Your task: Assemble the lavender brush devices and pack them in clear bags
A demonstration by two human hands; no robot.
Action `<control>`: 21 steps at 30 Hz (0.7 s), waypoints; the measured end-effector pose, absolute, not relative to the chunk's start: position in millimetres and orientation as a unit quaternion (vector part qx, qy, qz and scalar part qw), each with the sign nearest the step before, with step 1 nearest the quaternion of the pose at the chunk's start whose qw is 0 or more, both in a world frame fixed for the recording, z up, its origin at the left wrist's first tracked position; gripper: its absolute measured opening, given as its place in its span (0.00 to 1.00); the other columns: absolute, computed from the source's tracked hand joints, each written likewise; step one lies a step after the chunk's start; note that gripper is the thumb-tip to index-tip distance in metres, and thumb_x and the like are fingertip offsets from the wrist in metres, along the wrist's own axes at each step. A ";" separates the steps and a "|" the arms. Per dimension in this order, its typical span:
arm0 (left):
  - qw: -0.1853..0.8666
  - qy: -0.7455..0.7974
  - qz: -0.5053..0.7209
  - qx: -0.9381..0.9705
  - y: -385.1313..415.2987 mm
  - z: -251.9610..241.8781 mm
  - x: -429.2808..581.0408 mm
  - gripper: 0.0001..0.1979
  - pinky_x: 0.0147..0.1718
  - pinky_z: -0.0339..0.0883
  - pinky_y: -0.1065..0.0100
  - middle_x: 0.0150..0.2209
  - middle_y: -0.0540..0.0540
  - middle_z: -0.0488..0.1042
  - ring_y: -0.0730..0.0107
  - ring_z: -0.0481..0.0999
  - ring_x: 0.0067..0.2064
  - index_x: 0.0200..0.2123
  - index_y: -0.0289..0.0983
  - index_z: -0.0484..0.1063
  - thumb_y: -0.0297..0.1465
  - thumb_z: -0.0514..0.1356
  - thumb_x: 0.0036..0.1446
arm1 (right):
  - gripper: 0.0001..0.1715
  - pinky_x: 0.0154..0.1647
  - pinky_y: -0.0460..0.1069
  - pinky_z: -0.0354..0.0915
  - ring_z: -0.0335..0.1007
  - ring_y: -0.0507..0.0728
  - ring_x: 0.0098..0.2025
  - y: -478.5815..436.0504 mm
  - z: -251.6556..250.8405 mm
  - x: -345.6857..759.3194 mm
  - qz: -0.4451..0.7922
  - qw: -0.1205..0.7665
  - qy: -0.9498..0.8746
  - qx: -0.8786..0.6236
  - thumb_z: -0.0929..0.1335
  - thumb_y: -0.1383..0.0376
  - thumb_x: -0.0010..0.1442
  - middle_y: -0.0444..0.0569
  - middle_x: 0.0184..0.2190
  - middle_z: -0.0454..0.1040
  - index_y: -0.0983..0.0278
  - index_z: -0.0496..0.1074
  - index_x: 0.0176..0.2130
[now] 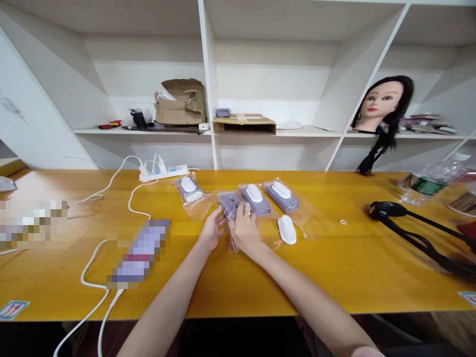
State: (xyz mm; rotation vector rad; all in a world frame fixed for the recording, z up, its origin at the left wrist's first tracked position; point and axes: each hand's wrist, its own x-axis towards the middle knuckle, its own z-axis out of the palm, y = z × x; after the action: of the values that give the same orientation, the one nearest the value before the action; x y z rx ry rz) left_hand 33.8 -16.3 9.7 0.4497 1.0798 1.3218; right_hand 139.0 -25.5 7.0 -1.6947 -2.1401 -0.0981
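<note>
bare forearms: left forearm point(159, 302) and right forearm point(308, 297) reach in from the bottom edge, uncrossed.
yellow wooden table point(334, 277): the landmark, spanning the whole view.
white shelf unit point(210, 79): stands beyond the table's far edge, with a brown cardboard box point(180, 101) and a mannequin head with long black hair point(383, 106) on it.
black strap frame point(386, 209): lies on the table's right end.
pixelated patches point(141, 253): cover two objects on the table's left side, so what they are is hidden.
white power strip point(163, 172): lies along the table's far edge, with white cables point(128, 201) trailing toward the near edge.
clear plastic packet of folded lilac pad point(228, 206): lies at the table's middle, its long axis running away from the person, slightly tilted, between both hands and more under the right.
three similar sealed packets point(255, 201): lie beside it, toward the table's far edge.
white oval plastic piece point(287, 229): lies loose just right of the right hand.
left hand point(212, 229): fingers extended, tips touching the packet's left edge; whether it grips, i cannot tell.
right hand point(244, 229): fingers slightly curved, resting on the packet; no clear clench or grip shows.
</note>
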 end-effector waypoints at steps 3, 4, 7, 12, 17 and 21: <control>0.672 0.410 0.583 0.200 -19.1 12.8 38.1 0.14 0.37 0.68 0.65 0.38 0.43 0.77 0.64 0.77 0.37 0.41 0.37 0.71 0.38 0.55 0.56 | 0.31 0.51 0.63 0.59 0.60 0.70 0.55 -45.0 13.8 147.5 -0.062 0.214 -0.805 -0.550 0.60 0.64 0.60 0.72 0.60 0.56 0.77 0.57 0.59; 0.684 0.389 0.587 0.192 -19.3 13.6 39.3 0.14 0.37 0.69 0.64 0.36 0.43 0.78 0.64 0.77 0.36 0.41 0.36 0.71 0.37 0.54 0.57 | 0.31 0.51 0.64 0.60 0.61 0.70 0.54 -51.6 14.6 151.2 -0.072 0.210 -0.813 -0.539 0.61 0.64 0.59 0.71 0.60 0.56 0.76 0.58 0.59; 0.696 0.351 0.606 0.159 -17.1 14.8 41.6 0.13 0.39 0.70 0.63 0.32 0.42 0.78 0.63 0.78 0.35 0.40 0.33 0.71 0.34 0.52 0.58 | 0.31 0.53 0.67 0.58 0.55 0.73 0.58 -69.0 12.4 164.3 -0.124 0.214 -0.837 -0.487 0.64 0.64 0.57 0.71 0.60 0.56 0.76 0.62 0.57; 0.649 0.372 0.653 0.118 -8.9 11.8 38.4 0.11 0.40 0.70 0.64 0.28 0.45 0.78 0.66 0.78 0.33 0.38 0.32 0.72 0.31 0.52 0.58 | 0.24 0.59 0.70 0.52 0.44 0.69 0.65 -90.6 5.4 184.8 -0.201 0.225 -0.884 -0.357 0.62 0.69 0.59 0.61 0.55 0.66 0.69 0.66 0.55; 0.603 0.386 0.690 0.106 -2.2 5.8 23.9 0.09 0.40 0.70 0.65 0.29 0.46 0.78 0.66 0.78 0.33 0.37 0.34 0.71 0.30 0.54 0.57 | 0.24 0.54 0.64 0.63 0.47 0.69 0.64 -105.3 2.3 203.8 -0.192 0.283 -0.866 -0.365 0.63 0.70 0.55 0.60 0.57 0.65 0.71 0.69 0.52; 0.575 0.384 0.714 0.113 -0.8 5.4 11.7 0.06 0.39 0.70 0.66 0.39 0.46 0.78 0.67 0.78 0.38 0.37 0.37 0.69 0.29 0.55 0.56 | 0.27 0.52 0.63 0.66 0.54 0.67 0.62 -111.7 -4.4 224.9 -0.139 0.338 -0.857 -0.364 0.63 0.71 0.52 0.62 0.57 0.64 0.71 0.67 0.53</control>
State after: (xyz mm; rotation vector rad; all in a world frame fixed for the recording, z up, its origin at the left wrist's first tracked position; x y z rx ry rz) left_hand 11.7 -0.8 5.4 0.2635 0.8991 1.6716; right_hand 224.9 -111.7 -4.4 -0.9469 -2.2316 -0.3624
